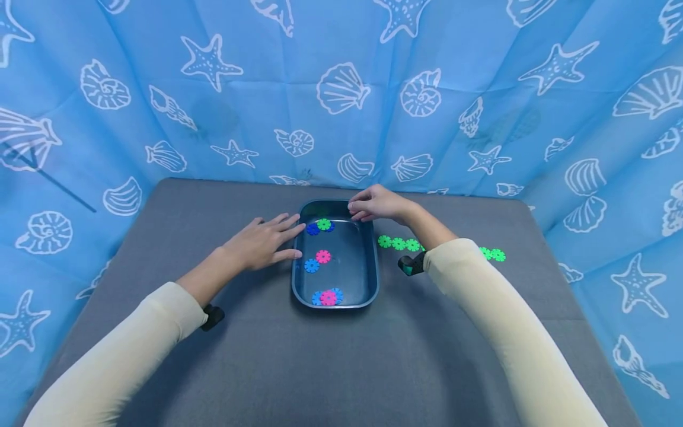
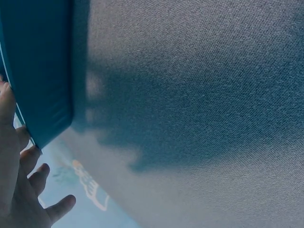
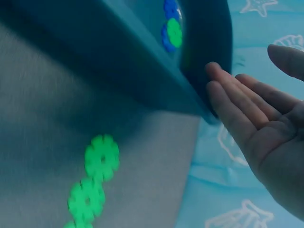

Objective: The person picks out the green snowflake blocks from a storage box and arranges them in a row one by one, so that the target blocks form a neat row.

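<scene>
A dark rectangular tray (image 1: 349, 305) holds several notched plastic discs. At its far left a green disc (image 1: 324, 224) overlaps dark blue discs (image 1: 312, 229). Nearer lie a pink disc (image 1: 322, 257) beside a light blue disc (image 1: 312, 266), and a pink disc (image 1: 328, 298) over light blue ones. My left hand (image 1: 262, 242) rests with spread fingers against the tray's left rim, the fingertips right at the edge. At the far right corner is my right hand (image 1: 383, 204). In the right wrist view its fingers (image 3: 242, 104) extend over the rim, with nothing held.
A row of joined green discs (image 1: 398, 244) lies on the grey cloth-covered table (image 1: 331, 367) right of the tray, partly hidden by the right forearm. A blue curtain (image 1: 299, 112) with shells and starfish surrounds the table's back and sides.
</scene>
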